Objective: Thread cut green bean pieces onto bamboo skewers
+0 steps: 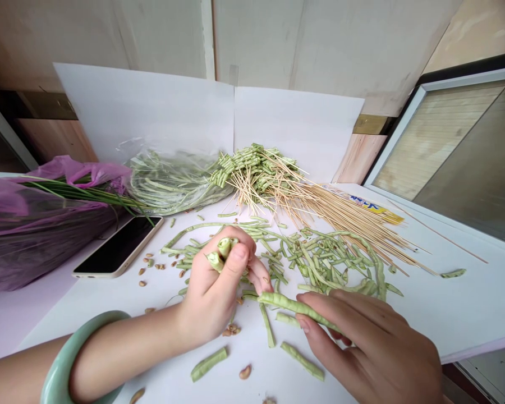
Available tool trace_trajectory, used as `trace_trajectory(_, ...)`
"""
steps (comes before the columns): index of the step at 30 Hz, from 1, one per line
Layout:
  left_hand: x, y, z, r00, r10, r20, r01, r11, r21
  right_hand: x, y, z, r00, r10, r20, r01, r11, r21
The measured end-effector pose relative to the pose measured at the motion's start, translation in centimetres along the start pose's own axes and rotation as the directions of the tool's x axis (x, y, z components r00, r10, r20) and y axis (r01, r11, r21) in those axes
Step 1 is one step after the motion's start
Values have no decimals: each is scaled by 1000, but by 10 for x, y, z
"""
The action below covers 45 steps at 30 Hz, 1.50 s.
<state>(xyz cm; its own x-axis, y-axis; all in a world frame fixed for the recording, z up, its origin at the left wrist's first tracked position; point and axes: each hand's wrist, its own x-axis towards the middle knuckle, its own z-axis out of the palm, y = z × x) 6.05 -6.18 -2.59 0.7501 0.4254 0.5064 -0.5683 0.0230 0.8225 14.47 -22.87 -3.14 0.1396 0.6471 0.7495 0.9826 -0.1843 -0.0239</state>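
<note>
My left hand [223, 280], with a pale green bangle [82, 353] on its wrist, is closed around a few green bean pieces [221, 251]; their cut ends poke out above the thumb. In my right hand [370, 342] a longer green bean piece [297, 307] is pinched between thumb and fingers, its far end close to the left hand's fingertips. Below the hands, short cut bean pieces [209, 363] lie on the white table. Behind them spreads a pile of cut and whole green beans [320, 258].
Bean skewers [256, 168] are heaped at the back, beside loose bamboo sticks [340, 207]. A clear bag of beans [172, 179] stands left of them. A phone [120, 247] and a purple bag [46, 230] are at the left. Brown seeds [244, 371] are scattered about.
</note>
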Motion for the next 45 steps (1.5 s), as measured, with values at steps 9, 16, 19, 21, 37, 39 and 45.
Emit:
trace_trajectory(9,-2,0,2,996,-76,40,78,996,-41,1,24,8,987,138,-82,-145,986,-78)
trace_trajectory(16,0,0,1,996,-69,64,72,997,-33,7,32,4,964,265,-23,-266,963,-42)
trace_trajectory(19,1,1,2,995,-69,73,73,996,-42,9,39,2,941,337,35,-337,941,-24)
trace_trajectory(21,1,1,2,994,-72,79,75,996,-43,11,44,2,922,379,82,-379,925,-10)
trace_trajectory(37,-1,1,2,987,-138,81,141,989,-38,8,98,13,664,589,461,-470,808,-356)
trace_trajectory(39,-1,1,2,986,-141,87,144,989,-38,7,99,15,652,590,477,-457,807,-374)
trace_trajectory(45,0,0,1,984,-145,99,148,989,-28,8,99,16,606,619,500,-445,784,-432)
